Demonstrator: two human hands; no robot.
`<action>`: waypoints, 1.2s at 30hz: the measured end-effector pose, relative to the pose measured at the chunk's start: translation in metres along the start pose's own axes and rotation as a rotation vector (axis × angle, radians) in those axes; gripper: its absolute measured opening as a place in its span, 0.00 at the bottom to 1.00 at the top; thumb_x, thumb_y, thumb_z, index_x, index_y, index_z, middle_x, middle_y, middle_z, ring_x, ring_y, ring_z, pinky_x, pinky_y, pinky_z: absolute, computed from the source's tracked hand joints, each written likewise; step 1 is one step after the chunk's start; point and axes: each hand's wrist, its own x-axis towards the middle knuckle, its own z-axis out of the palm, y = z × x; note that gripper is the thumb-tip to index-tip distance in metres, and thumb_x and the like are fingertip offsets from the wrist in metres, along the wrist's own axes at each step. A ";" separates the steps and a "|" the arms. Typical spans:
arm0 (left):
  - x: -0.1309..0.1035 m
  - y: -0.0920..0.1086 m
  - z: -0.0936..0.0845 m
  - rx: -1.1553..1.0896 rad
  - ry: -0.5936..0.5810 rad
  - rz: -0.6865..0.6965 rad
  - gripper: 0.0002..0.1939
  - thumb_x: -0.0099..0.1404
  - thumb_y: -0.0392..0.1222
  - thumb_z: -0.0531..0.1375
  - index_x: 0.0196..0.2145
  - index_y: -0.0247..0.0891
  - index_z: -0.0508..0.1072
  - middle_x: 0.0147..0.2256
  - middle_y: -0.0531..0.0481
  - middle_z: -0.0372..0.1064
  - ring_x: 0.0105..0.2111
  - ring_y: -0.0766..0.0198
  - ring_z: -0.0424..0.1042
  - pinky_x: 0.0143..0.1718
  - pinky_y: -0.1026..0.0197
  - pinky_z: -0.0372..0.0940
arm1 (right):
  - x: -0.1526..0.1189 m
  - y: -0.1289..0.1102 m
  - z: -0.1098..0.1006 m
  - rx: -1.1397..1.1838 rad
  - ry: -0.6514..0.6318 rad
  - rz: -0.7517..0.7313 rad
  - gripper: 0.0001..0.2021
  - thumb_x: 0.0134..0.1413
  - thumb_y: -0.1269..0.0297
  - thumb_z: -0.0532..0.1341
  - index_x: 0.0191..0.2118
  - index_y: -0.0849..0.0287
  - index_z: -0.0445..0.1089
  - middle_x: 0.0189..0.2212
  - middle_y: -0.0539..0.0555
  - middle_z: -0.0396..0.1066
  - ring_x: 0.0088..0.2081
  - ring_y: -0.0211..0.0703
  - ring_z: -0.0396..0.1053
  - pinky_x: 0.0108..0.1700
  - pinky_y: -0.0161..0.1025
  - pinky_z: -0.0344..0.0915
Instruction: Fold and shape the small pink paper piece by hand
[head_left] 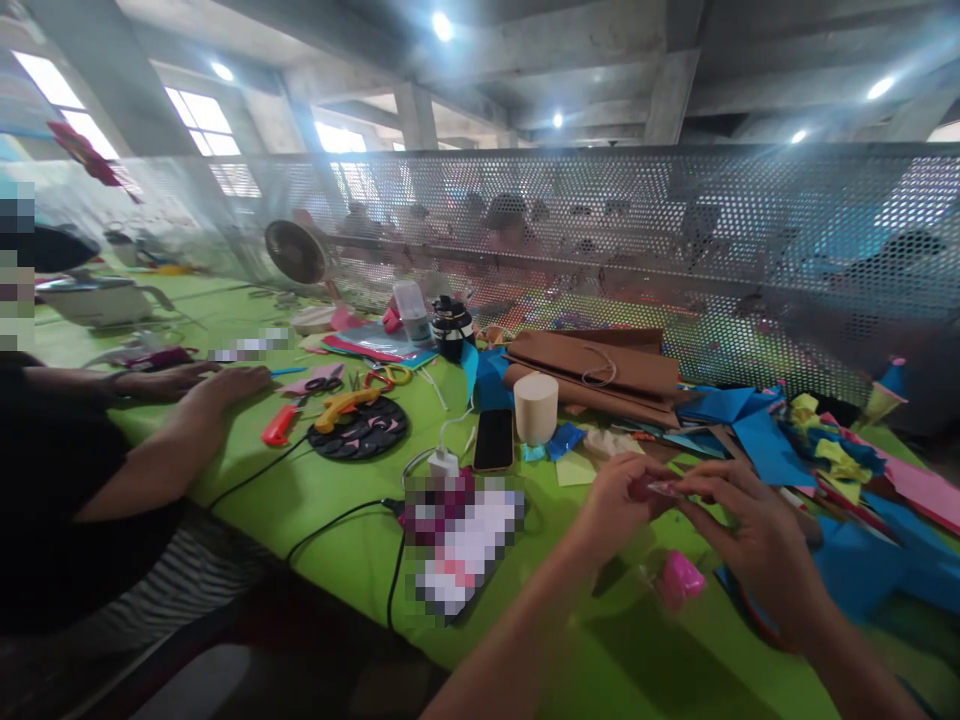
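Observation:
Above the green table, my left hand (pixel 622 495) is closed around a small pinkish piece (pixel 662 488), apparently shiny and thin; its kind cannot be made out. From the other side, my right hand (pixel 754 525) pinches the same piece between thumb and fingers. Below the two hands lies a bright pink crumpled bundle (pixel 681 580), with something clear beside it. A yellow paper square (pixel 575 470) and a small blue crumpled scrap (pixel 565 440) rest just beyond my left hand.
A cream roll (pixel 536 408), a dark phone (pixel 494 440) and brown folded sheets (pixel 600 370) stand ahead. Blue paper (pixel 862 570) spreads at the right. A glue gun (pixel 345 408) lies on a round black mat (pixel 375 435). A co-worker's arm (pixel 176 430) reaches in from the left.

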 end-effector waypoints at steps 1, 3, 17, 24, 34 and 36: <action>0.000 0.000 0.000 0.007 -0.007 0.003 0.11 0.61 0.35 0.72 0.43 0.38 0.82 0.43 0.43 0.77 0.47 0.55 0.76 0.50 0.56 0.70 | 0.000 0.000 0.000 0.036 -0.002 0.029 0.07 0.66 0.57 0.66 0.41 0.49 0.81 0.44 0.57 0.76 0.47 0.54 0.77 0.47 0.49 0.75; 0.000 0.002 -0.001 0.027 -0.022 0.017 0.11 0.62 0.34 0.72 0.43 0.38 0.82 0.43 0.44 0.78 0.47 0.55 0.76 0.50 0.56 0.70 | 0.000 0.005 0.002 0.142 -0.010 0.120 0.08 0.65 0.54 0.66 0.40 0.50 0.81 0.45 0.57 0.76 0.49 0.54 0.77 0.47 0.48 0.76; 0.001 0.003 0.000 0.045 0.008 0.027 0.10 0.61 0.33 0.72 0.42 0.40 0.83 0.41 0.45 0.78 0.46 0.55 0.75 0.49 0.55 0.69 | -0.002 0.007 0.001 0.081 0.127 0.185 0.09 0.66 0.54 0.64 0.38 0.51 0.77 0.41 0.57 0.78 0.44 0.54 0.77 0.45 0.49 0.74; 0.002 0.001 0.002 -0.056 0.004 -0.038 0.10 0.61 0.35 0.72 0.42 0.39 0.83 0.41 0.45 0.79 0.45 0.56 0.75 0.48 0.57 0.68 | -0.006 0.013 -0.003 0.249 0.116 0.295 0.10 0.65 0.50 0.66 0.42 0.49 0.78 0.43 0.56 0.80 0.45 0.55 0.78 0.44 0.47 0.78; 0.000 0.010 0.001 -0.388 -0.060 -0.272 0.26 0.55 0.58 0.76 0.39 0.36 0.76 0.36 0.49 0.75 0.35 0.64 0.72 0.40 0.62 0.65 | -0.001 0.017 0.008 0.238 0.061 0.299 0.12 0.59 0.50 0.70 0.36 0.54 0.81 0.34 0.54 0.82 0.36 0.50 0.78 0.37 0.43 0.75; 0.000 0.012 0.001 -0.427 -0.080 -0.299 0.27 0.54 0.60 0.76 0.38 0.36 0.75 0.34 0.50 0.74 0.33 0.65 0.71 0.38 0.62 0.65 | -0.001 0.012 0.008 0.222 0.080 0.283 0.12 0.59 0.50 0.70 0.34 0.53 0.80 0.31 0.53 0.81 0.34 0.49 0.76 0.36 0.42 0.73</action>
